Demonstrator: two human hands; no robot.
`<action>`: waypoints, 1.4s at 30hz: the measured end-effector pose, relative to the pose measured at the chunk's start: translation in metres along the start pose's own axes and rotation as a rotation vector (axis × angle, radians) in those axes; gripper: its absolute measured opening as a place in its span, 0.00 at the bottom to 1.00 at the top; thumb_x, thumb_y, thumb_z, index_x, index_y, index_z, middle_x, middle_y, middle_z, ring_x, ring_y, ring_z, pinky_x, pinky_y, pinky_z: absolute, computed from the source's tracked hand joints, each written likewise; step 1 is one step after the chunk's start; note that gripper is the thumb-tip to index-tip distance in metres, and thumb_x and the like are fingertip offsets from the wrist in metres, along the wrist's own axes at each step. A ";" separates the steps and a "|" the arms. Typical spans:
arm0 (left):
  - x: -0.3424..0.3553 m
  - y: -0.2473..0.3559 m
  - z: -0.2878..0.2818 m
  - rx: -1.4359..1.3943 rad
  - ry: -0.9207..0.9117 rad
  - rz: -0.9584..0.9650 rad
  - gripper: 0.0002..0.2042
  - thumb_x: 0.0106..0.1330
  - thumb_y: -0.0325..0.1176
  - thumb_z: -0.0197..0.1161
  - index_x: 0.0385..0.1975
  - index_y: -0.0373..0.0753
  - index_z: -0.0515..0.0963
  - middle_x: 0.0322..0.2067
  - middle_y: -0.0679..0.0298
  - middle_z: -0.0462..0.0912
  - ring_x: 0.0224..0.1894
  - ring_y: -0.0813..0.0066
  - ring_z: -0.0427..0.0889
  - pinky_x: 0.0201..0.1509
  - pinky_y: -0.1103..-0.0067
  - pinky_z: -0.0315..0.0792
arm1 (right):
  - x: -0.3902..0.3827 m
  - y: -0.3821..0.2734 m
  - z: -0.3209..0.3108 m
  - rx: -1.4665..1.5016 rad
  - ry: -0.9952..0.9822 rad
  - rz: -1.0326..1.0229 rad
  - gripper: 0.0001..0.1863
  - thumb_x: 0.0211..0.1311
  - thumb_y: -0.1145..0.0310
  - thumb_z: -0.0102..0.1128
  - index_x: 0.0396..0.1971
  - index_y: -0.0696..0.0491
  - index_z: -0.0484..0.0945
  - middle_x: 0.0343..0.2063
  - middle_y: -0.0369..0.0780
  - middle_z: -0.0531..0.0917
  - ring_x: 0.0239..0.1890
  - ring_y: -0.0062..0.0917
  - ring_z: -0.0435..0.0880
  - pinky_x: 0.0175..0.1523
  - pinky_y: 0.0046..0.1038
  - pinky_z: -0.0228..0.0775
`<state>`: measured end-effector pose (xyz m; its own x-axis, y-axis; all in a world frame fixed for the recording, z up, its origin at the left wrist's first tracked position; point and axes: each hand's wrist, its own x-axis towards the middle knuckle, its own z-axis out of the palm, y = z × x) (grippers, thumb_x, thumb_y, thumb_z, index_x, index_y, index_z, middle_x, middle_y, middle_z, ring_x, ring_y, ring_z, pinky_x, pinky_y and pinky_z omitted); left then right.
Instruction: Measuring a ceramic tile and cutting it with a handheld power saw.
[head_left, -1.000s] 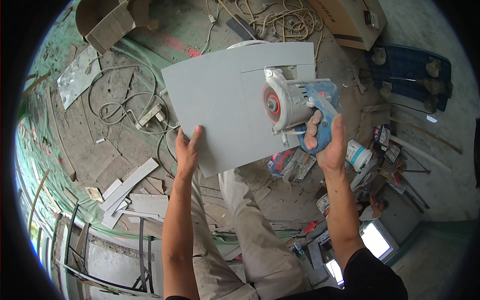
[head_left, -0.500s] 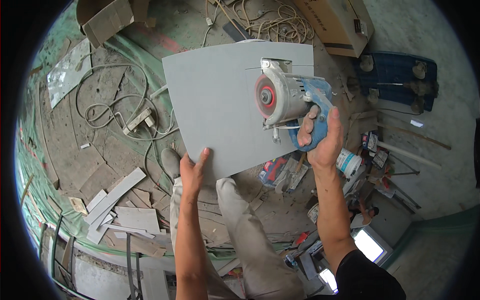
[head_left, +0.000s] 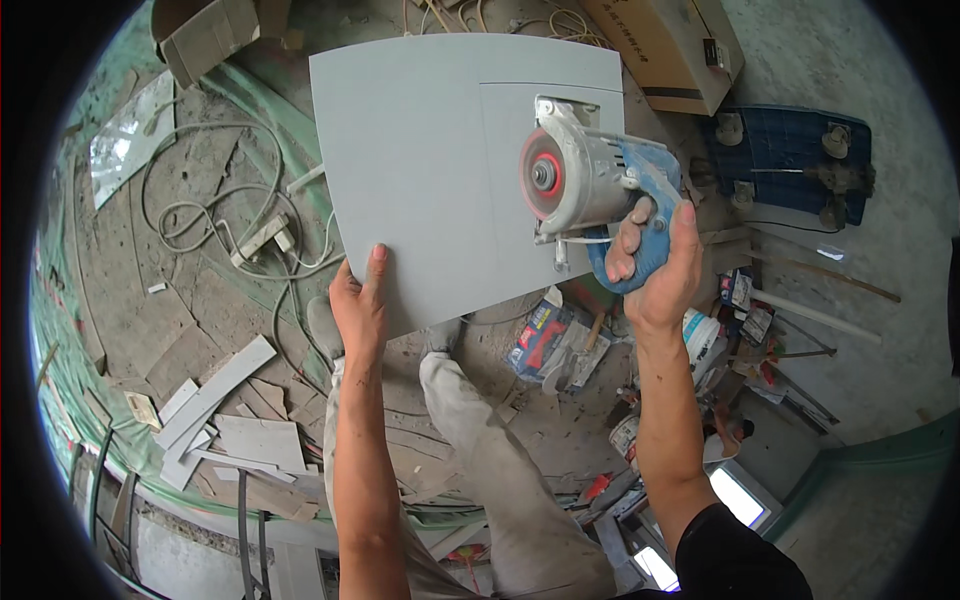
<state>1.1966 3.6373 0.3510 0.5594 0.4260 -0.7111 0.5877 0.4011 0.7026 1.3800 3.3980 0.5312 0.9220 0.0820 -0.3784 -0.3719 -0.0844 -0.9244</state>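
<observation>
A large light-grey tile [head_left: 420, 180] lies in front of me, with a thin line marking off a rectangle at its far right. My left hand [head_left: 362, 305] grips its near left corner, thumb on top and fingers underneath. In my right hand [head_left: 655, 262] is a handheld circular saw [head_left: 590, 185] with a blue handle, silver body and red-ringed disc. My fingers wrap round that handle. The saw is over the right part of the tile, its disc facing left; whether its base touches the surface I cannot tell.
Cables and a power strip [head_left: 262, 243] lie on the dusty floor at left, near cut tile strips [head_left: 215, 400]. Cardboard boxes [head_left: 660, 50] stand at the far side. A blue wheeled dolly [head_left: 785, 165] is at right. A bag [head_left: 550, 340] and a white bucket [head_left: 700, 335] sit nearer.
The tile has shifted away from me and slightly left, my left hand moving with it. My right hand and the saw have moved a little right and rest nearer the tile's right edge.
</observation>
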 end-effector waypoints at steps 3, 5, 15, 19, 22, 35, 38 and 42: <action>0.003 0.004 0.004 -0.060 0.068 0.112 0.26 0.80 0.52 0.68 0.53 0.28 0.83 0.42 0.62 0.90 0.42 0.80 0.81 0.50 0.79 0.75 | 0.003 0.003 -0.004 0.045 -0.013 -0.004 0.31 0.86 0.39 0.43 0.44 0.57 0.75 0.25 0.37 0.75 0.19 0.20 0.71 0.26 0.26 0.67; 0.003 0.004 -0.001 -0.028 0.047 0.075 0.25 0.80 0.52 0.68 0.53 0.29 0.83 0.43 0.62 0.90 0.42 0.80 0.82 0.51 0.79 0.75 | 0.005 0.003 -0.003 0.033 -0.012 0.000 0.31 0.86 0.39 0.43 0.44 0.56 0.75 0.25 0.37 0.75 0.19 0.20 0.72 0.26 0.25 0.66; 0.002 0.016 0.000 0.090 0.032 0.047 0.30 0.79 0.57 0.68 0.56 0.29 0.81 0.35 0.68 0.86 0.35 0.83 0.75 0.42 0.81 0.71 | 0.058 0.011 0.034 -0.049 -0.044 -0.081 0.26 0.85 0.45 0.53 0.37 0.56 0.79 0.22 0.36 0.77 0.17 0.19 0.72 0.24 0.25 0.65; 0.008 0.005 -0.003 0.062 0.077 0.107 0.26 0.78 0.53 0.71 0.55 0.30 0.83 0.31 0.69 0.86 0.28 0.86 0.72 0.34 0.82 0.69 | 0.069 0.020 0.050 -0.088 -0.071 -0.137 0.26 0.84 0.45 0.55 0.35 0.56 0.78 0.21 0.35 0.76 0.17 0.19 0.72 0.24 0.25 0.65; 0.008 0.003 -0.006 0.034 0.037 0.087 0.28 0.79 0.52 0.70 0.59 0.29 0.81 0.41 0.67 0.89 0.37 0.84 0.78 0.44 0.82 0.72 | 0.072 0.022 0.060 -0.133 -0.073 -0.172 0.27 0.84 0.46 0.55 0.34 0.56 0.77 0.21 0.35 0.76 0.17 0.19 0.72 0.24 0.25 0.65; 0.008 0.006 -0.005 0.021 0.020 0.045 0.26 0.78 0.52 0.70 0.58 0.31 0.82 0.36 0.70 0.87 0.33 0.86 0.74 0.38 0.83 0.70 | 0.085 0.023 0.071 -0.152 -0.039 -0.173 0.26 0.84 0.46 0.56 0.35 0.56 0.76 0.20 0.36 0.76 0.17 0.20 0.73 0.24 0.26 0.66; 0.008 0.006 -0.004 0.018 0.032 0.053 0.26 0.79 0.52 0.70 0.57 0.31 0.82 0.35 0.70 0.86 0.31 0.87 0.73 0.37 0.83 0.69 | 0.085 0.023 0.074 -0.137 -0.033 -0.158 0.26 0.84 0.45 0.56 0.36 0.56 0.76 0.20 0.36 0.76 0.17 0.20 0.73 0.24 0.26 0.66; 0.008 0.007 -0.005 -0.004 0.013 0.049 0.26 0.79 0.52 0.70 0.58 0.31 0.82 0.37 0.68 0.87 0.34 0.85 0.75 0.40 0.82 0.72 | 0.085 0.025 0.075 -0.134 -0.037 -0.162 0.26 0.83 0.45 0.56 0.36 0.56 0.76 0.20 0.37 0.76 0.17 0.21 0.73 0.24 0.27 0.67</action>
<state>1.2020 3.6479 0.3507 0.5798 0.4558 -0.6753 0.5571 0.3831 0.7368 1.4408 3.4769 0.4728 0.9631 0.1413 -0.2292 -0.1993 -0.1981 -0.9597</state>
